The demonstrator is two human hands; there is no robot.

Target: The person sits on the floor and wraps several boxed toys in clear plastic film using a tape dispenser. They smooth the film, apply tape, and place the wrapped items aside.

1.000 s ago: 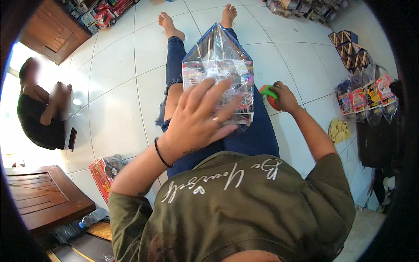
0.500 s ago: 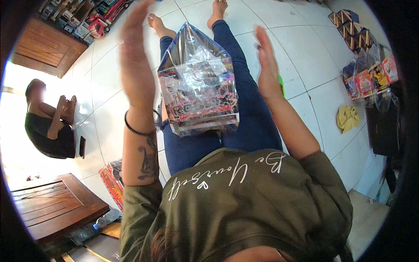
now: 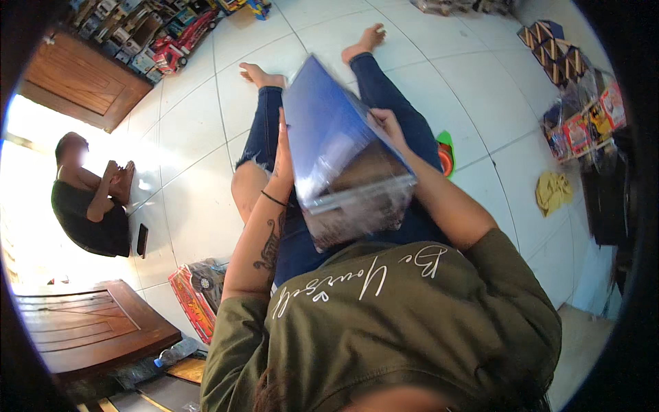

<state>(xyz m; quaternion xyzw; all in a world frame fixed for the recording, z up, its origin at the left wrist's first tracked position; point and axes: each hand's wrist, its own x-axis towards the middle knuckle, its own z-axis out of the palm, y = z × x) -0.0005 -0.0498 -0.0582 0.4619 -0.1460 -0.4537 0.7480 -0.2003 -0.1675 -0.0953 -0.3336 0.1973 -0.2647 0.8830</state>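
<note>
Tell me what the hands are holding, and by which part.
A blue, plastic-wrapped package, by its sides: left hand against its left side, right hand at its right edge.

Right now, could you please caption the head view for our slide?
Blue-sided package held between the left hand and right hand, above dark-blue jeans.

White cursive lettering [image 3: 371, 281] with a small heart [image 3: 325, 297] across the olive-green shirt [image 3: 412, 343], upside down in view

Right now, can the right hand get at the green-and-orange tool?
Likely yes, if the right hand leaves the blue box: the tool sits on the floor beside the right leg, its outer side uncovered.
</note>
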